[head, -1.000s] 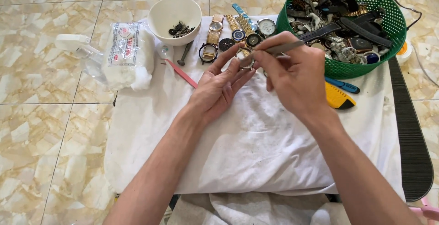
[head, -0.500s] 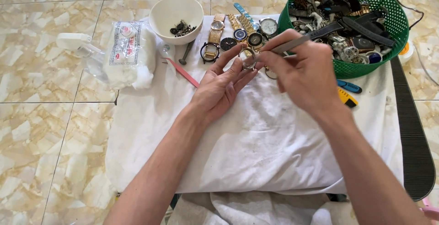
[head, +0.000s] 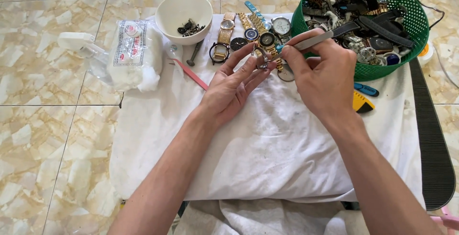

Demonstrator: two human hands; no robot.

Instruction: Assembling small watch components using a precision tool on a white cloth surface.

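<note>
Upper left, a bag of cotton lies beside the white bowl. At centre my left hand pinches a small metal watch part between its fingertips. Right of it, my right hand grips tweezers, tips at that part. Green basket sits upper right.

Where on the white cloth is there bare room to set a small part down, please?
The white cloth is bare in its near half, between the forearms and toward the front edge. The far edge is crowded: white bowl, row of watches, green basket.
</note>
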